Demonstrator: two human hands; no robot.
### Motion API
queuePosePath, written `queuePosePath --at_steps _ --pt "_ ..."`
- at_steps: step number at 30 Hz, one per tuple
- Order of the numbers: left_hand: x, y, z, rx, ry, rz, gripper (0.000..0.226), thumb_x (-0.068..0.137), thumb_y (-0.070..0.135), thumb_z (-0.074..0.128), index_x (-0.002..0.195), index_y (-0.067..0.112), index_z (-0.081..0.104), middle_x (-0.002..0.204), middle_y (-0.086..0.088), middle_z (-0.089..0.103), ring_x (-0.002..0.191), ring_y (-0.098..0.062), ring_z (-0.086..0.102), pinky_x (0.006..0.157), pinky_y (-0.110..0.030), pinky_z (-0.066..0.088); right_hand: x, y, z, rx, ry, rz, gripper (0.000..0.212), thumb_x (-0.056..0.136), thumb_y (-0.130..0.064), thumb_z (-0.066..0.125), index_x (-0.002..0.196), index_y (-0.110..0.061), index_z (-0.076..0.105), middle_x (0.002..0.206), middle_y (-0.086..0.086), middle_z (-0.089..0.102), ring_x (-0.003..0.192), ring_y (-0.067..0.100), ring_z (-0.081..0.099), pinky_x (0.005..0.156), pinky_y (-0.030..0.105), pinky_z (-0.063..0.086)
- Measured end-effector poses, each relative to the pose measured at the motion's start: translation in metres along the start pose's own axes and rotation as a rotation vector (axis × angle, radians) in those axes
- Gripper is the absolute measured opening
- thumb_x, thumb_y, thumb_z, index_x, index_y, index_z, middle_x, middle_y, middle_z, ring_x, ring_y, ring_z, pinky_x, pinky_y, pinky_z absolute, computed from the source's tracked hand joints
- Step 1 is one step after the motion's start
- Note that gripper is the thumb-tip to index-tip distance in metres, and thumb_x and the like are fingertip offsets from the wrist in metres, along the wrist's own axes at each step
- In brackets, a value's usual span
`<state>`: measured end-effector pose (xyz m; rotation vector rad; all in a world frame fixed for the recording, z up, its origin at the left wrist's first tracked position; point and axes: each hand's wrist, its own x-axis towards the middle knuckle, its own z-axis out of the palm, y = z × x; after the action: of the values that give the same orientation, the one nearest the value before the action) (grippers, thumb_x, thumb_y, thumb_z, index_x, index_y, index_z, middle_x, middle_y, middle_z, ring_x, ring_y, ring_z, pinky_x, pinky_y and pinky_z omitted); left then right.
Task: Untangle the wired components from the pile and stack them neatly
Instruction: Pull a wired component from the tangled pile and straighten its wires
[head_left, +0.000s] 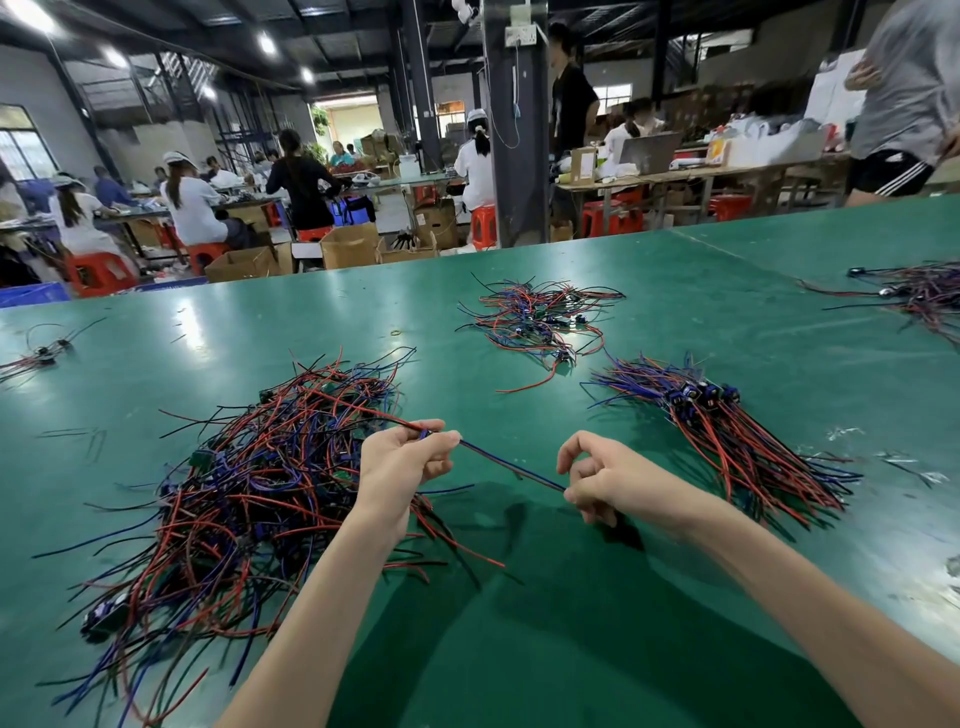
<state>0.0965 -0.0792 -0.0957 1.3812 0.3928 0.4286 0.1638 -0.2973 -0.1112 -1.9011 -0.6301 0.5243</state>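
A big tangled pile of red, blue and black wired components (249, 483) covers the left of the green table (597, 597). My left hand (402, 460) sits at the pile's right edge and pinches one wired component (511, 469), whose blue wire stretches rightward. My right hand (597, 475) pinches that wire's far end, fingers curled. To the right lies a neat stack of aligned components (727, 431), small dark parts at the top and wires fanned toward me.
A smaller loose heap of wires (540, 319) lies farther back in the middle, another (914, 299) at the far right edge, and a few strands (39, 356) at the far left. Beyond the table people sit at benches with red stools and cardboard boxes.
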Motion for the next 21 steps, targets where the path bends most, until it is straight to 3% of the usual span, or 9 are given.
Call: queuePosePath --at_steps 6,10,13,17,21 --pt "0.0 0.003 0.003 -0.115 -0.071 -0.084 0.014 0.078 -0.008 0.069 0.089 -0.002 0.062 0.055 -0.001 0.052 0.045 -0.007 0.049 0.047 -0.014 0.047 0.0 -0.003 -0.008 0.169 -0.153 0.041 0.039 0.066 -0.038 0.066 0.092 -0.012 0.053 0.06 0.006 0.063 0.052 0.02 0.056 0.052 0.024 0.046" --pt "-0.009 0.001 0.013 -0.11 -0.189 -0.134 0.013 0.08 -0.011 0.065 0.088 -0.002 0.06 0.063 -0.007 0.051 0.045 -0.007 0.048 0.045 -0.014 0.044 0.0 -0.009 -0.009 0.089 -0.104 0.079 0.06 0.064 -0.072 0.056 0.089 -0.018 0.061 0.069 0.008 0.069 0.054 0.017 0.057 0.052 0.019 0.045" --pt "-0.02 -0.006 0.025 -0.028 -0.308 -0.157 0.015 0.079 -0.01 0.064 0.09 -0.001 0.059 0.061 -0.006 0.051 0.046 -0.009 0.046 0.046 -0.016 0.044 -0.006 -0.012 -0.001 0.151 -0.13 0.007 0.049 0.073 -0.065 0.064 0.086 -0.018 0.064 0.071 0.008 0.068 0.057 0.016 0.059 0.057 0.02 0.048" --pt "-0.03 -0.015 0.036 0.076 -0.403 -0.138 0.016 0.081 -0.008 0.064 0.091 0.003 0.059 0.06 -0.005 0.058 0.046 -0.008 0.049 0.048 -0.019 0.045 -0.011 -0.017 0.015 0.174 -0.116 -0.059 0.017 0.092 -0.024 0.058 0.082 -0.01 0.06 0.063 0.007 0.065 0.053 0.016 0.058 0.054 0.021 0.049" --pt "-0.028 -0.013 0.034 0.091 -0.376 -0.102 0.013 0.083 0.0 0.066 0.094 0.006 0.061 0.07 -0.003 0.061 0.057 -0.007 0.055 0.05 -0.02 0.049 -0.013 -0.022 0.014 0.274 -0.08 -0.066 0.015 0.094 -0.007 0.053 0.08 -0.004 0.057 0.059 0.011 0.06 0.042 0.012 0.052 0.046 0.019 0.044"
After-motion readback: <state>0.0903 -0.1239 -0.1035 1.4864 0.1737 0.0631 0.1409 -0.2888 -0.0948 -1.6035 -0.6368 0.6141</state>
